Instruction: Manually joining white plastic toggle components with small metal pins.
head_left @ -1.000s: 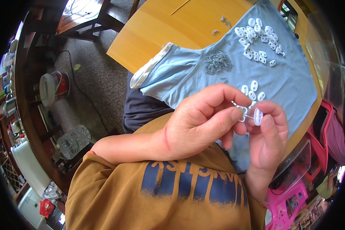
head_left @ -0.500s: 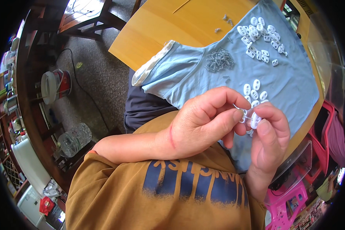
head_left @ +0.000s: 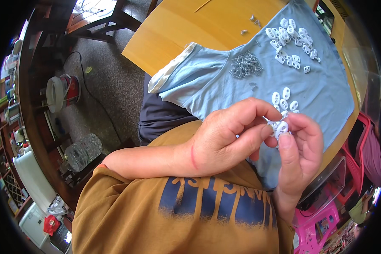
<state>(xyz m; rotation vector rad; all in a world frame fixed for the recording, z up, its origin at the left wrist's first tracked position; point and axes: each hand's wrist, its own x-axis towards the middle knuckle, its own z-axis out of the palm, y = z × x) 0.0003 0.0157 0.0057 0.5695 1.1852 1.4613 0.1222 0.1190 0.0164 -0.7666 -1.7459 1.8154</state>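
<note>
Working at a yellow wooden table [head_left: 169, 38] partly spread with a pale blue cloth [head_left: 326, 93], a person in a brown shirt [head_left: 127, 211] brings two bare hands fingertip to fingertip above the cloth's near part. The left hand [head_left: 233, 131] reaches in across the body, thumb and forefinger pinched on a hooked piece; the right hand [head_left: 302, 144] faces it, thumb and fingers clamped on a white oval.

Beyond them on the cloth, a broad heap of white parts [head_left: 282, 37] lies toward the far edge. To its left sits a tight pile of springs [head_left: 246, 65], and a smaller group of loose ovals [head_left: 284, 103] rests just past the fingers, which hide some of it. A few grey bits [head_left: 257, 23] lie on the bare wood.

Smallest, and most altered, is what the fingers hold. A second ago a thin coil showed in a gap between the two pieces, and the white oval [head_left: 282, 128] stood nearly edge-on. Now that gap has closed: the oval has tipped to show its face, it lies right up against the hooked piece [head_left: 272, 122], and the coil is lost to view. For the work in hand, that suggests the coil is squeezed between the pair; whether the pieces have locked cannot be told behind the fingertips. The heap and the pile lie undisturbed.
</note>
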